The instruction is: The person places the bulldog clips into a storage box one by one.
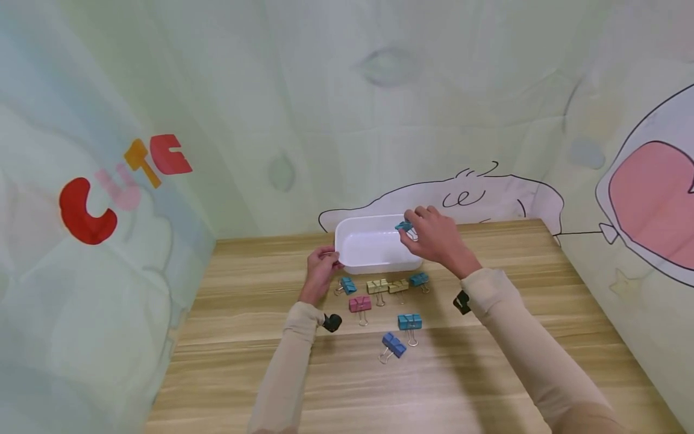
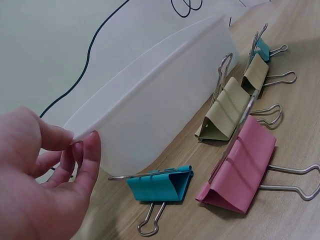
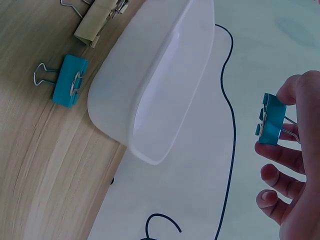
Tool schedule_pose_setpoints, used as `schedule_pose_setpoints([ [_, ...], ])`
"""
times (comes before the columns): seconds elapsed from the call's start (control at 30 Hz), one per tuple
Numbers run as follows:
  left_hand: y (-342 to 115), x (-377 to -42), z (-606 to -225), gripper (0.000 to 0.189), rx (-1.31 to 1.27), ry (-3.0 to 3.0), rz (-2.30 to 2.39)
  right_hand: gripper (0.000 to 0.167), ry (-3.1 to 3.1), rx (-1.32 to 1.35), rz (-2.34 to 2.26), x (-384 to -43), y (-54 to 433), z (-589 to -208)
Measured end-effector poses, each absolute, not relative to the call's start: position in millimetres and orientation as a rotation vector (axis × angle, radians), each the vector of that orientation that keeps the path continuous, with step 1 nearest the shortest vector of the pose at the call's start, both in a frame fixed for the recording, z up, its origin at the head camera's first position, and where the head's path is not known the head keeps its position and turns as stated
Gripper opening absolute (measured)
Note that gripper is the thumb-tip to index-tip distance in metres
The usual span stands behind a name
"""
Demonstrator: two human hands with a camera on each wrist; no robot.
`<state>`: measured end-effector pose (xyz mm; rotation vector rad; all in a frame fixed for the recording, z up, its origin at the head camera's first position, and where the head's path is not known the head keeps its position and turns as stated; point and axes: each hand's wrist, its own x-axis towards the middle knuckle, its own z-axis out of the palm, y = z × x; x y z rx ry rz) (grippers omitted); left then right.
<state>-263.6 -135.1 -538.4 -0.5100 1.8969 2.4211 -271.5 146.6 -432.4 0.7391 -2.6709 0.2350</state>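
Note:
A white plastic tray [image 1: 374, 266] stands at the back of the table. My left hand [image 1: 321, 271] pinches its left rim between thumb and fingers, as the left wrist view shows closely. Above the tray's right end, my right hand [image 1: 438, 238] holds a teal binder clip [image 3: 272, 119] between thumb and fingers. In front of the tray lie two beige binder clips, one of them a beige clip [image 2: 225, 112], a pink binder clip [image 2: 240, 165], and teal clips at either side, such as the left teal clip [image 2: 159, 185] and the right teal clip [image 3: 70, 81].
Closer to the front of the table lie another teal binder clip [image 1: 409, 322] and a blue binder clip [image 1: 393, 345]. The wooden table [image 1: 238, 349] meets a printed cloth backdrop [image 1: 244, 120] behind and at the sides.

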Motion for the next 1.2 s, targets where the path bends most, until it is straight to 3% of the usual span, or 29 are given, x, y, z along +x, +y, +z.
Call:
schedule_pose_setpoints([
  [0.23, -133, -264, -541, 0.031, -0.514, 1.895, 2.405, 0.037, -2.672, 0.728, 0.225, -272, 148, -432],
  [0.53, -132, -265, -541, 0.035, -0.497, 1.875, 2.426, 0.076, -2.748, 0.693, 0.281, -271, 152, -429],
  [1.2, -135, -266, -541, 0.036, -0.514, 1.889, 2.419, 0.076, -2.797, 0.724, 0.302, -250, 177, -449],
])
